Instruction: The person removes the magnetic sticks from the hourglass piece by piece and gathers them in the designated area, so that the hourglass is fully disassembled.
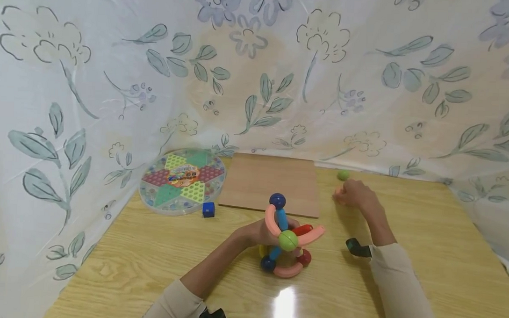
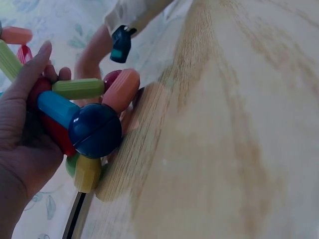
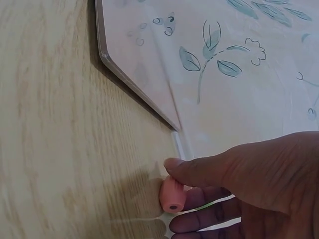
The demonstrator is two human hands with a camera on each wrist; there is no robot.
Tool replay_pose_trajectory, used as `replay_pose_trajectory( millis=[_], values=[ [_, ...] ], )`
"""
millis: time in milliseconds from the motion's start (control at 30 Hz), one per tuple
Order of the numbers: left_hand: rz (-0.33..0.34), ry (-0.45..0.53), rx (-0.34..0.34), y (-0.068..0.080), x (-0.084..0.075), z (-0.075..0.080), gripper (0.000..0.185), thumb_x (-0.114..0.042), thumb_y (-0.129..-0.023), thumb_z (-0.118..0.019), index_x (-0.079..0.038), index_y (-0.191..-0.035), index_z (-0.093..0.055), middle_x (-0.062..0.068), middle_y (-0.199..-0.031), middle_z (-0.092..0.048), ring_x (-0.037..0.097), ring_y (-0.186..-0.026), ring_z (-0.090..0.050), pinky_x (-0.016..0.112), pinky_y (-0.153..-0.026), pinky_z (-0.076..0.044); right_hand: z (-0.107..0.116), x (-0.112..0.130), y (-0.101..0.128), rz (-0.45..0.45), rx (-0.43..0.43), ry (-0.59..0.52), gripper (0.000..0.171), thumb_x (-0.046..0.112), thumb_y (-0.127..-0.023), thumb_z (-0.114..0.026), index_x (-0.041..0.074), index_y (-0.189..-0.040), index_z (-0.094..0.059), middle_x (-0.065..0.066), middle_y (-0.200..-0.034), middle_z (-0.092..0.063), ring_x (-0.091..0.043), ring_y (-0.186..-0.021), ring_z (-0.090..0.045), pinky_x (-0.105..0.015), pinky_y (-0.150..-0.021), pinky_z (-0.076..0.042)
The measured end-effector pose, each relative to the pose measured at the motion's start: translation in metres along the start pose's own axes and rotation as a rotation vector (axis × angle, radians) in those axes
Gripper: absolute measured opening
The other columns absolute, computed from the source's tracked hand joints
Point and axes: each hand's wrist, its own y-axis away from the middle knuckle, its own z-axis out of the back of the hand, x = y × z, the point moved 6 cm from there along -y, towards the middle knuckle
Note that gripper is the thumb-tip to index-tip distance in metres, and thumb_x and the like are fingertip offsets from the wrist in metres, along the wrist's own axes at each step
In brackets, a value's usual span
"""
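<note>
My left hand (image 1: 256,233) grips a magnetic ball-and-rod structure (image 1: 288,240) over the middle of the table. Blue, red and green balls join its straight and curved rods in pink, blue, red and yellow. In the left wrist view a dark blue ball (image 2: 94,130) faces the camera, while the palm and fingers lie behind and around the rods. Farther right, my right hand (image 1: 358,197) pinches a pink rod (image 3: 173,195) between thumb and fingers, low over the table. A loose green ball (image 1: 343,174) lies just beyond that hand.
A thin wooden board (image 1: 270,183) lies at the back middle of the table (image 1: 428,240). To its left stands a round Chinese checkers board (image 1: 156,204), with a small blue cube (image 1: 208,209) near its front edge. Floral cloth (image 1: 256,107) hangs behind and at the sides.
</note>
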Motion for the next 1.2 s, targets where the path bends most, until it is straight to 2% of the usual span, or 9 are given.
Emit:
replay_pose_trajectory(
  millis=[200,333,467,533,633,833,1033,1100,1200],
  values=[
    [-0.027,-0.012,-0.013,0.003,0.000,0.003,0.047,-0.043,-0.091,-0.080,0.001,-0.092,-0.064,-0.005,-0.077,-0.058,0.006,-0.068,-0.053,0.019,-0.065,-0.041,0.003,0.005,0.001,0.005,0.012,0.015,0.040,0.028,-0.098,-0.062,0.012,-0.061,-0.060,0.009,-0.056,-0.046,-0.013,-0.061,-0.043,-0.031,-0.059,-0.035],
    [0.014,0.021,-0.020,0.001,0.003,0.001,0.056,-0.051,-0.089,-0.079,0.003,-0.096,-0.066,-0.007,-0.077,-0.059,0.006,-0.067,-0.052,0.019,-0.065,-0.041,0.012,0.010,0.008,-0.018,0.029,0.042,0.042,0.032,-0.102,-0.062,0.011,-0.065,-0.059,0.006,-0.061,-0.045,-0.014,-0.063,-0.042,-0.030,-0.060,-0.035],
    [0.030,0.018,-0.029,-0.002,0.003,-0.001,0.035,-0.028,-0.091,-0.079,0.004,-0.098,-0.068,-0.009,-0.080,-0.063,0.005,-0.071,-0.056,0.019,-0.068,-0.045,0.027,0.026,0.018,0.077,-0.025,0.047,0.034,0.030,-0.102,-0.065,0.002,-0.083,-0.061,-0.010,-0.076,-0.061,-0.020,-0.066,-0.048,-0.033,-0.060,-0.040],
    [0.037,0.020,-0.038,-0.002,0.003,-0.002,0.023,-0.015,-0.089,-0.078,0.004,-0.096,-0.068,-0.008,-0.080,-0.063,0.005,-0.070,-0.056,0.019,-0.067,-0.045,0.034,0.039,0.023,0.162,-0.050,0.035,0.033,0.029,-0.101,-0.067,-0.003,-0.097,-0.064,-0.020,-0.094,-0.068,-0.025,-0.076,-0.058,-0.038,-0.066,-0.048],
    [0.043,0.041,-0.043,-0.001,0.003,-0.002,0.017,-0.010,-0.087,-0.077,0.004,-0.093,-0.069,-0.008,-0.079,-0.064,0.006,-0.069,-0.056,0.019,-0.065,-0.044,0.042,0.057,0.033,0.244,-0.055,-0.013,0.038,0.031,-0.102,-0.067,-0.005,-0.110,-0.065,-0.026,-0.110,-0.070,-0.032,-0.092,-0.067,-0.046,-0.078,-0.056],
    [0.014,0.087,-0.025,-0.002,0.000,-0.003,0.033,-0.024,-0.090,-0.080,0.006,-0.095,-0.068,-0.005,-0.076,-0.064,0.007,-0.063,-0.053,0.020,-0.061,-0.040,0.060,0.094,0.066,0.318,-0.058,-0.070,0.038,0.034,-0.102,-0.068,0.000,-0.118,-0.066,-0.018,-0.113,-0.072,-0.031,-0.103,-0.069,-0.051,-0.087,-0.057],
    [-0.007,0.106,-0.010,-0.002,0.000,-0.005,0.037,-0.027,-0.091,-0.081,0.008,-0.097,-0.069,0.018,-0.080,-0.069,0.008,-0.067,-0.058,0.020,-0.064,-0.043,0.066,0.126,0.108,0.443,0.029,-0.045,0.041,0.037,-0.099,-0.073,0.009,-0.128,-0.065,-0.007,-0.125,-0.069,-0.023,-0.108,-0.067,-0.043,-0.088,-0.058],
    [0.012,0.105,-0.018,-0.001,0.001,-0.004,0.037,-0.028,-0.090,-0.082,0.007,-0.098,-0.070,0.016,-0.082,-0.072,0.008,-0.068,-0.059,0.020,-0.065,-0.044,0.065,0.135,0.120,0.500,0.075,-0.025,0.040,0.039,-0.099,-0.072,0.015,-0.130,-0.064,0.000,-0.126,-0.068,-0.018,-0.109,-0.066,-0.039,-0.089,-0.057],
    [0.065,0.095,-0.030,0.000,0.002,-0.004,0.032,-0.026,-0.090,-0.082,0.003,-0.098,-0.071,0.002,-0.081,-0.070,0.008,-0.069,-0.056,0.020,-0.066,-0.042,0.062,0.149,0.136,0.597,0.116,-0.003,0.035,0.043,-0.099,-0.070,0.022,-0.127,-0.065,0.009,-0.121,-0.067,-0.011,-0.108,-0.064,-0.032,-0.089,-0.057]
  ],
)
